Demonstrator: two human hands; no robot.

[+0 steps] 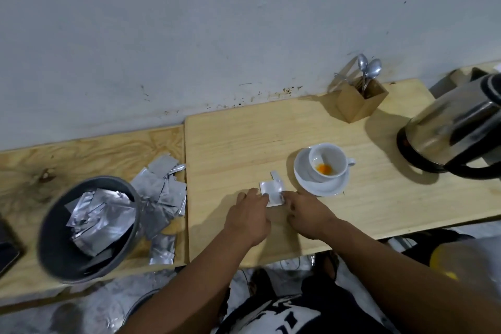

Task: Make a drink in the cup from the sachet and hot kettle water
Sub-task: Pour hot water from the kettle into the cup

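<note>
Both hands point(248, 215) pinch unlabelled silver sachet point(272, 192).

It looked like a makeshift drinks corner: a plywood bench point(379, 198) against a stained wall point(189, 35), with a kettle point(455, 130) and a spoon holder point(360, 103).

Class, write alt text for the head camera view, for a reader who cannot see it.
Both hands, left and right, hold a torn sachet on a wooden table, beside a white cup with orange powder in it, on a saucer. A kettle stands to the right; a bin of foil sachets is left.
</note>
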